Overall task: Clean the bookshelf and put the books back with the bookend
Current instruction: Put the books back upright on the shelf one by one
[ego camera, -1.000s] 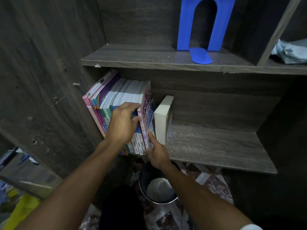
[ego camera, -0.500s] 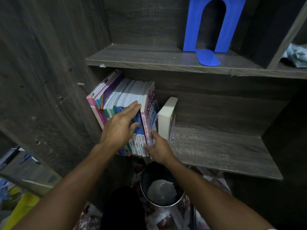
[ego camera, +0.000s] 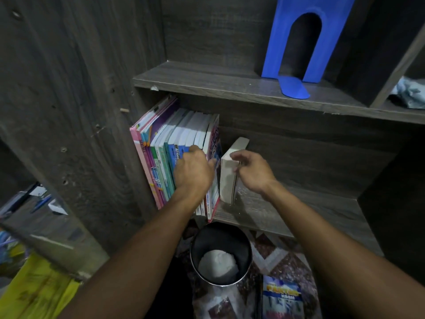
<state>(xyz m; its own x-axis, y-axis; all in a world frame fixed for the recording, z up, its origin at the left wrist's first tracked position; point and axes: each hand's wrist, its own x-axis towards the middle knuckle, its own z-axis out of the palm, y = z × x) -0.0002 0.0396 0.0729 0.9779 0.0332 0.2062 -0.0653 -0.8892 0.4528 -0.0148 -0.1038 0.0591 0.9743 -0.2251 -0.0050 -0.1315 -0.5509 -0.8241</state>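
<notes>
A row of colourful books [ego camera: 161, 139] leans against the left wall of the lower shelf [ego camera: 299, 210]. My left hand [ego camera: 194, 171] grips the blue and pink books at the right end of the row, fingers curled over their tops. Just right of the row a thick white book [ego camera: 226, 180] stands upright with a small gap between them. My right hand [ego camera: 250, 171] holds its top front corner, fingers over the top and thumb on its right side. The blue bookend [ego camera: 278, 42] stands on the upper shelf [ego camera: 207, 79], far from both hands.
A round metal bin [ego camera: 220, 226] with white crumpled paper sits on the floor below the shelf edge. A blue book [ego camera: 282, 298] lies on the patterned floor beside it. A light cloth [ego camera: 411, 90] is in the upper right cubby. A yellow bag [ego camera: 34, 293] is at lower left.
My right hand rose from the base of the pink book to the top of the white book. My left hand slid right along the row.
</notes>
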